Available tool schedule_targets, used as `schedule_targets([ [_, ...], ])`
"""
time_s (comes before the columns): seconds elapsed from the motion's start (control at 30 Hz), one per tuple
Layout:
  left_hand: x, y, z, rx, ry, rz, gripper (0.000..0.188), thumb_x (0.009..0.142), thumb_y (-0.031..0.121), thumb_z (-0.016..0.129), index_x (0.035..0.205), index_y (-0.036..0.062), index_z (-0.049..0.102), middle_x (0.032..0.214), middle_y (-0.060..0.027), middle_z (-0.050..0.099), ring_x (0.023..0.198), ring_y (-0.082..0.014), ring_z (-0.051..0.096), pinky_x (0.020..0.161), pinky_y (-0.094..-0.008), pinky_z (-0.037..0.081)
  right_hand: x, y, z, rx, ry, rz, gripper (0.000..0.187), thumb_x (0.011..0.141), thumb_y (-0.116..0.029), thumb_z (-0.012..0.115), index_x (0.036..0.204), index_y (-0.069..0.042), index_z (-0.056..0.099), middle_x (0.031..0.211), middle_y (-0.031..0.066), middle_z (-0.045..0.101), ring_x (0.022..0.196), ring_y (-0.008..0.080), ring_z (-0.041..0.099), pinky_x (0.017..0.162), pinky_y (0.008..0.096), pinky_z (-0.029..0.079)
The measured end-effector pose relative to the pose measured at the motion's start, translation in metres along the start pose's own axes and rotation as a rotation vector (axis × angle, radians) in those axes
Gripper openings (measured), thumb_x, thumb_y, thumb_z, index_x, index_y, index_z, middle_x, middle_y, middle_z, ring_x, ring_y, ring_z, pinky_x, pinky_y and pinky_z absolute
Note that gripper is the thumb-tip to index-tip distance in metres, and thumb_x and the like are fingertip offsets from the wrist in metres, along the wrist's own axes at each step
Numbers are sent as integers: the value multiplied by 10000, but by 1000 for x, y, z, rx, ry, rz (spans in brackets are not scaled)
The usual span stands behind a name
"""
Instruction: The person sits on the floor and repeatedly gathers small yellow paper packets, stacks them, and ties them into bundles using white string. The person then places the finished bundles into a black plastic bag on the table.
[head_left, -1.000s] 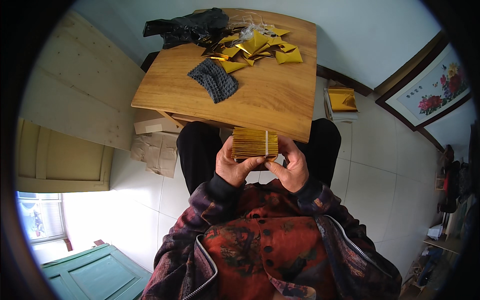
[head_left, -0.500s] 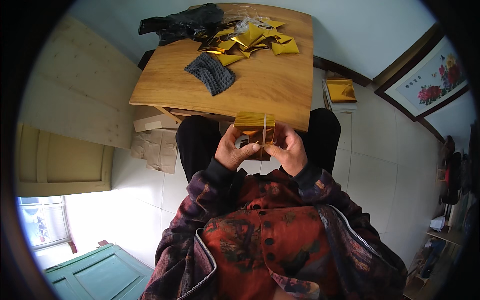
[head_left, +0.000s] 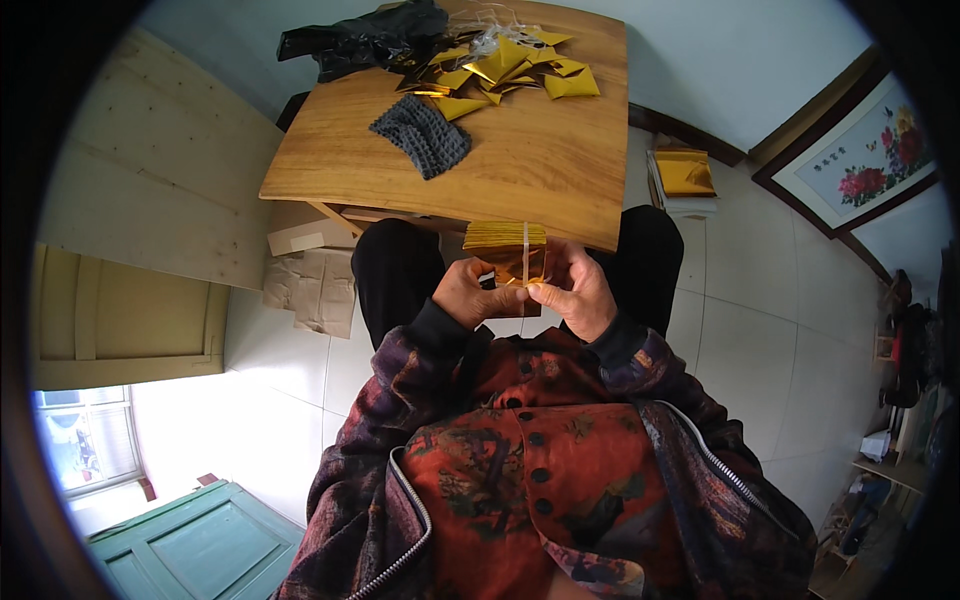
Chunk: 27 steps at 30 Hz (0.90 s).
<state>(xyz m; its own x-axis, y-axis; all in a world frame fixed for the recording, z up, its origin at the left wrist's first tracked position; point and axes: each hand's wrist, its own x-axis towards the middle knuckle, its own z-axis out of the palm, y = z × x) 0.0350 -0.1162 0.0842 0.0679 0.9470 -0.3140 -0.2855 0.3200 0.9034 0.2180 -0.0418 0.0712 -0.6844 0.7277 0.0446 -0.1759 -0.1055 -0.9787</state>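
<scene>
A thick bundle of gold foil paper (head_left: 490, 238) is held upright above my lap, just off the table's near edge. A narrow pale strip (head_left: 526, 250) runs over its top and down the side facing me. My right hand (head_left: 580, 295) grips the bundle's right side, its thumb pressing at the lower end of the strip. My left hand (head_left: 468, 294) is closed, with thumb and finger meeting at that same end, close to the right thumb. The far side of the bundle and several fingertips are hidden.
On the wooden table (head_left: 350, 160) are loose folded gold foil pieces (head_left: 500, 65), a grey knitted cloth (head_left: 425, 138), a black plastic bag (head_left: 375, 40) and clear plastic (head_left: 495, 35). Gold paper (head_left: 685, 173) tops a stack on the floor, right. Flattened cardboard (head_left: 315, 290) lies left.
My left fingers have slid back from the bundle's left side toward the strip's lower end. The bundle has shifted slightly up and left. My right hand stays on it.
</scene>
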Motion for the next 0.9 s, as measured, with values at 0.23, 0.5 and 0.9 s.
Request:
schedule_targets([
  [0.23, 5, -11, -8, 70, 37, -13, 357, 780, 156, 792, 1005, -58, 615, 874, -80, 669, 740, -131, 639, 671, -255, 531, -1, 2, 0, 55, -15, 74, 540, 830, -167, 723, 1277, -13, 462, 998, 11, 543, 872, 79, 510, 798, 233, 453],
  [0.5, 14, -32, -21, -15, -26, -9, 325, 821, 136, 742, 1065, -42, 622, 951, -66, 680, 825, -127, 629, 765, -258, 498, 2, 10, -22, 102, -97, 152, 500, 936, -257, 602, 1342, -26, 424, 1146, 88, 603, 1050, 149, 581, 865, 298, 462],
  [0.9, 13, -30, -17, -31, 26, 36, 316, 782, 176, 790, 959, -38, 640, 837, -54, 669, 730, -110, 604, 650, -245, 472, 2, 9, -13, 172, -92, 205, 520, 893, -230, 673, 1289, 29, 458, 1120, 76, 604, 1005, 119, 572, 849, 261, 464],
])
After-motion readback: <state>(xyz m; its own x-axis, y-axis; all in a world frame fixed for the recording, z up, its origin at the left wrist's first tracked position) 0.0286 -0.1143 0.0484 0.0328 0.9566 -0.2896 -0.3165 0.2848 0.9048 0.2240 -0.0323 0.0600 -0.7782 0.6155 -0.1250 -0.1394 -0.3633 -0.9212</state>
